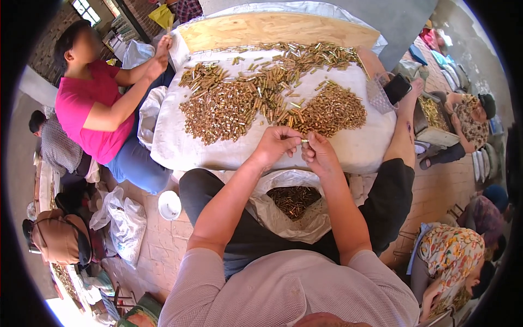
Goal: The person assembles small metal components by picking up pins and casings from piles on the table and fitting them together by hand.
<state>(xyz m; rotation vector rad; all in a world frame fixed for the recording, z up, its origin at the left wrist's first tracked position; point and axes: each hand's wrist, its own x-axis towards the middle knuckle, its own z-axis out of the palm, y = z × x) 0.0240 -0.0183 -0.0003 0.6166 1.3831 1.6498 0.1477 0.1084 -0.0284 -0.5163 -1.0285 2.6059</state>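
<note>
My left hand (279, 146) and my right hand (320, 153) meet over the near edge of the table. Between their fingertips is a small gold-coloured metal cylinder (304, 140), pinched from both sides. Its exact kind is too small to make out. Just beyond my hands, similar short pieces form a left pile (215, 111) and a right pile (332, 111) on a white cloth (278, 155). Longer gold-coloured metal tubes (283, 62) are spread behind them. Below my hands, an open white sack (272, 215) between my legs holds many darker metal pieces (294, 201).
A wooden board (278, 30) borders the table's far side. At the right edge, a phone (397, 88) rests on a clear plastic basket (379, 92). A person in a pink shirt (98, 103) sits at the left. A white bucket (170, 205) and plastic bag (126, 229) stand on the floor.
</note>
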